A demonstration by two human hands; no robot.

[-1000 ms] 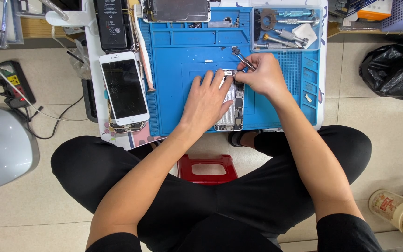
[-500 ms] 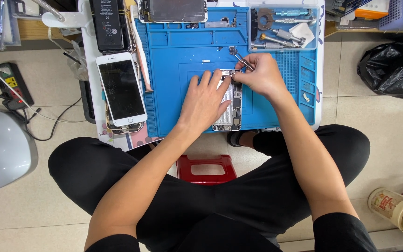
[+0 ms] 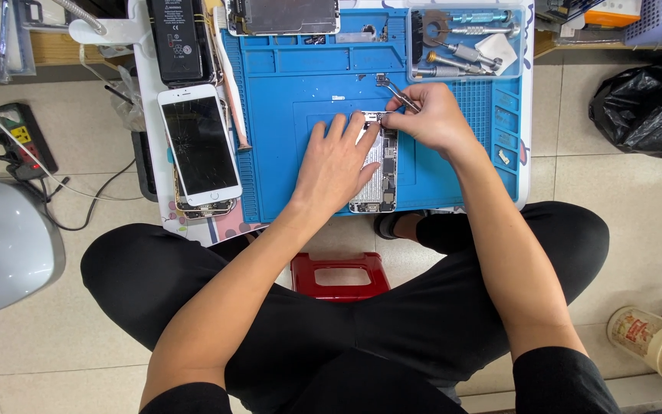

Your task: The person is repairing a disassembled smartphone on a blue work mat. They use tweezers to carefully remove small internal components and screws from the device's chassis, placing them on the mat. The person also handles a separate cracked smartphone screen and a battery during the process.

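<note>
Several screwdrivers (image 3: 461, 54) lie in a clear tray (image 3: 516, 46).

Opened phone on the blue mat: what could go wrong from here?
1. The right hand works metal tweezers at the top edge of the opened phone; a slip could scratch or short the exposed board.
2. The left hand rests flat across the phone, so pressing down might stress its parts.
3. The cracked white phone lies at the blue mat's left edge, overhanging it; a nudge from the left forearm could shift it.
</note>
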